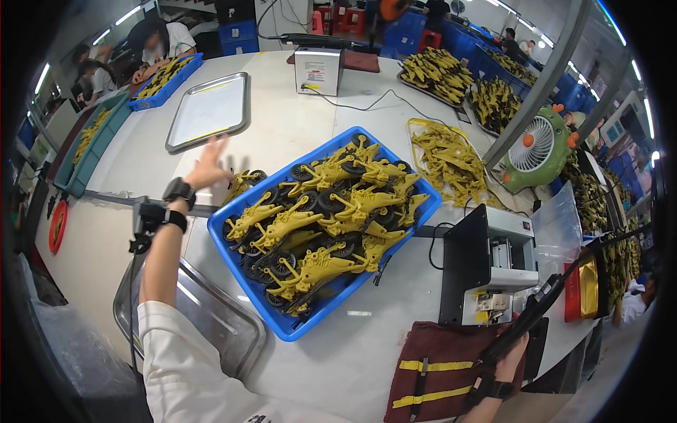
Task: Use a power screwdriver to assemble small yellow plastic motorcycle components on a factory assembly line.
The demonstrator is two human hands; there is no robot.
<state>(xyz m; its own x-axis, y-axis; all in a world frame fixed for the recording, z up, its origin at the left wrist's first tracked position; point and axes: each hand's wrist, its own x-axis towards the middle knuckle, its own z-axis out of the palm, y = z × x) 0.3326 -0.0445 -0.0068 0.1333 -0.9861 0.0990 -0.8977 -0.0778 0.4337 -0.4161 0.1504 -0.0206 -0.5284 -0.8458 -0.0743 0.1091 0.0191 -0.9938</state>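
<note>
One blue tray (250, 282) between left hand (207, 166), spread, empty, and right hand (510, 359), grip hidden, can't tell.

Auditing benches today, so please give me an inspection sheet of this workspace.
Surface: white table; maroon cloth, lower right.
Job's things: blue tray heaped with yellow parts, black wheels among them.
Clutter: silver tray, upper left; metal tray, lower left.
Hands: left hand empty, spread open; right hand at the maroon cloth, grip unclear.
Cables: dark cable running from the white box.
Surroundings: green fan at right; people at upper left.
</note>
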